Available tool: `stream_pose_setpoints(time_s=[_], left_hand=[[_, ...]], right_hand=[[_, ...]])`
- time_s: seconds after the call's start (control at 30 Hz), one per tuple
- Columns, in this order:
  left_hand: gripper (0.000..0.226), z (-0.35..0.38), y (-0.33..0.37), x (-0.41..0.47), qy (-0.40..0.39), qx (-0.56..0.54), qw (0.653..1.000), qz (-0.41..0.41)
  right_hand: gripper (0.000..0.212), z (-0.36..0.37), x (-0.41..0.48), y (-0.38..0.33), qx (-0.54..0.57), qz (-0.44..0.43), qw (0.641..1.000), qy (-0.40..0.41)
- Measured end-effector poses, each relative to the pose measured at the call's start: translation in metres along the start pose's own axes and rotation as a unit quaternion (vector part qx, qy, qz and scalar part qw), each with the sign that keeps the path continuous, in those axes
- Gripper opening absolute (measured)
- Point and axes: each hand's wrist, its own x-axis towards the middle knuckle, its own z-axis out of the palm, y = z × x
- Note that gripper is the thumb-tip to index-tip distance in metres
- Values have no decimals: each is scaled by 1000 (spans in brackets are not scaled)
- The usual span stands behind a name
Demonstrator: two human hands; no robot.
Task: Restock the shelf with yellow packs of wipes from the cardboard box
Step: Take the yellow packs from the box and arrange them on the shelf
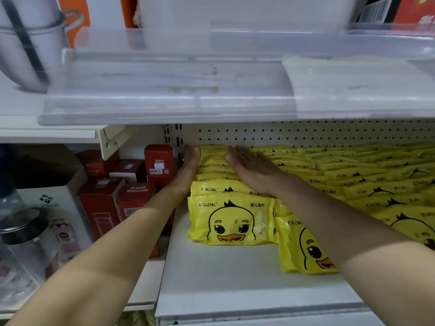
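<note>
Both hands are deep in the shelf (223, 278): the left hand (191, 158) stands edge-on against the 9 o'clock side of the leftmost row of yellow packs (229, 220), and the right hand (250, 167) lies flat on top of it, each grip wide, fingers straight, holding nothing. The packs lie overlapped from the back panel toward 6 o'clock, with more rows off to 3 o'clock. An uneven press on those slick wrappers could, I'd guess, buckle the row, sliding the front pack toward the shelf's lip or sideways into the red boxes (138, 198).
</note>
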Motion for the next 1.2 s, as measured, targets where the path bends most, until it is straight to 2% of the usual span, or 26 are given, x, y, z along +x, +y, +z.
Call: stream_pose_setpoints(time_s=[0.13, 0.27, 0.33, 0.4, 0.47, 0.5, 0.57, 0.6, 0.67, 0.73, 0.83, 0.97, 1.07, 1.2], left_hand=[[101, 4, 1, 1, 0, -5, 1000, 10], [101, 3, -2, 0, -6, 9, 1000, 13], [102, -1, 4, -7, -11, 16, 1000, 18], [100, -6, 15, -11, 38, -23, 999, 25], [84, -8, 29, -26, 123, -83, 989, 11], [70, -4, 30, -46, 161, -87, 982, 39], [48, 14, 17, -94, 191, -48, 969, 153], [43, 24, 10, -117, 183, -34, 963, 197], [40, 32, -4, -143, 181, -7, 959, 218], [38, 31, -8, -147, 187, 39, 958, 212], [36, 28, -15, -144, 178, 66, 965, 183], [37, 28, -13, -150, 163, 76, 967, 180], [27, 30, -7, -164, 153, 68, 966, 198], [23, 31, 4, -183, 99, 26, 972, 213]], right_hand=[[90, 2, 2, 4, -4, -2, 1000, 1], [84, -2, 0, 0, 4, 7, 1000, -14], [76, -11, -8, -5, 45, 18, 999, -14], [64, -25, -23, -8, 117, 20, 993, 28], [52, -34, -41, -4, 182, 8, 977, 107], [45, -35, -50, 0, 199, -3, 970, 138], [30, -30, -69, 8, 201, -22, 967, 152], [28, -24, -77, 11, 190, -28, 970, 146], [22, -14, -92, 15, 166, -28, 975, 146], [14, -10, -103, 14, 127, -23, 976, 178], [18, -8, -112, 10, 64, -21, 972, 225], [23, -7, -117, 5, 29, -9, 980, 198], [21, -9, -124, 3, 62, -15, 982, 180], [13, -8, -136, 3, 167, -32, 976, 133]])
